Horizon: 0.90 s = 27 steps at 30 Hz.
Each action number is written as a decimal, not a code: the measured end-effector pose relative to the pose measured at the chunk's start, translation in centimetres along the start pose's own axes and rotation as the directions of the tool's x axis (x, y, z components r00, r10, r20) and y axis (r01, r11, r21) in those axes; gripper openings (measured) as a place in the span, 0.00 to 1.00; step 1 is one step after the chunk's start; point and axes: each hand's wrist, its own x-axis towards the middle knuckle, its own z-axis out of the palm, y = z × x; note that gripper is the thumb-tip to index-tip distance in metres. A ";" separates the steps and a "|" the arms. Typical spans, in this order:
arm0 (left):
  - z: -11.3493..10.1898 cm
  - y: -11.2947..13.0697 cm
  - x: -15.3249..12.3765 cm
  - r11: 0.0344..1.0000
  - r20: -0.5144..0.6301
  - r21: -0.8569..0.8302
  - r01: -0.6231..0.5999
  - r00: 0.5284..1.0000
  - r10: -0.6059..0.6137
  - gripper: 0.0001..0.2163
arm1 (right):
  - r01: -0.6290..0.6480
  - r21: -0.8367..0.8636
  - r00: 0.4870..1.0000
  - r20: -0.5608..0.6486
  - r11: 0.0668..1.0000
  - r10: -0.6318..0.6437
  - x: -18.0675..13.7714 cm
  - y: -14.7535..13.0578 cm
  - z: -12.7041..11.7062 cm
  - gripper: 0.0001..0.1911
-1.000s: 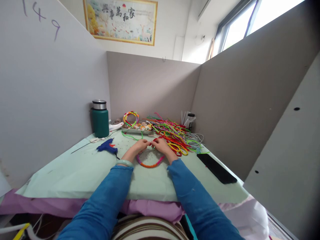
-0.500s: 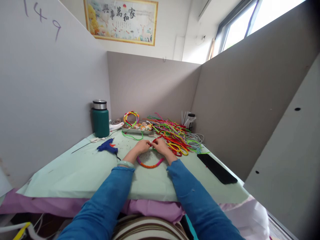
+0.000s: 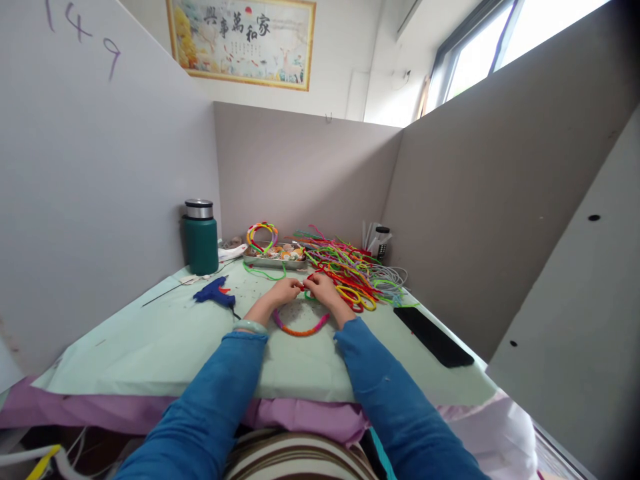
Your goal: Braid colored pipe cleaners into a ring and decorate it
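A curved, multicoloured band (image 3: 301, 333) wrapped in purple, orange and pink lies on the pale green table cover, its lower arc showing between my wrists. At its far side my left hand (image 3: 286, 292) is closed, fingertips pinching a red pipe cleaner (image 3: 303, 288). Close beside it, my right hand (image 3: 320, 288) also pinches the red pipe cleaner, the two sets of fingertips almost touching. A bit of green shows under my right fingers. Much of the band's far side is hidden by my hands.
Left of my hands lies a blue glue gun (image 3: 215, 292), with a green bottle (image 3: 201, 237) behind it. A metal tray (image 3: 275, 262) of small pieces and finished-looking rings (image 3: 263, 235) stand at the back. Pipe cleaners (image 3: 345, 260) pile up behind my right hand; a black slab (image 3: 434, 337) lies right.
My fingers have shifted slightly around the red pipe cleaner, and a little more green shows below my right hand. The band stays in place.
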 end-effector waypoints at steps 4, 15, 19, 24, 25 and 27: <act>0.1 -0.5 0.2 0.999 -0.007 -0.011 -0.048 0.999 0.048 0.13 | -0.018 0.030 1.000 -0.005 0.999 0.019 0.1 0.1 0.1 0.08; 0.0 0.5 -0.1 0.980 -0.074 0.190 -0.054 0.995 0.069 0.12 | 0.021 -0.045 1.000 -0.001 0.999 -0.021 0.2 0.3 0.3 0.11; -0.1 0.5 0.0 0.992 -0.080 0.124 -0.012 0.997 0.022 0.11 | 0.007 -0.077 1.000 0.022 0.997 -0.005 0.3 0.4 0.3 0.12; -0.4 0.6 -0.3 0.998 -0.057 -0.015 0.060 0.997 -0.060 0.09 | -0.062 -0.029 0.998 -0.003 0.998 0.062 0.2 0.1 0.0 0.11; -0.5 0.5 -0.3 0.995 -0.042 -0.056 0.081 0.996 -0.083 0.09 | -0.074 -0.010 0.997 -0.004 0.997 0.074 0.1 -0.1 -0.1 0.10; -0.5 0.4 -0.4 0.984 -0.001 -0.130 0.121 0.993 -0.122 0.08 | -0.085 0.041 0.996 0.004 0.996 0.085 0.0 -0.3 -0.3 0.08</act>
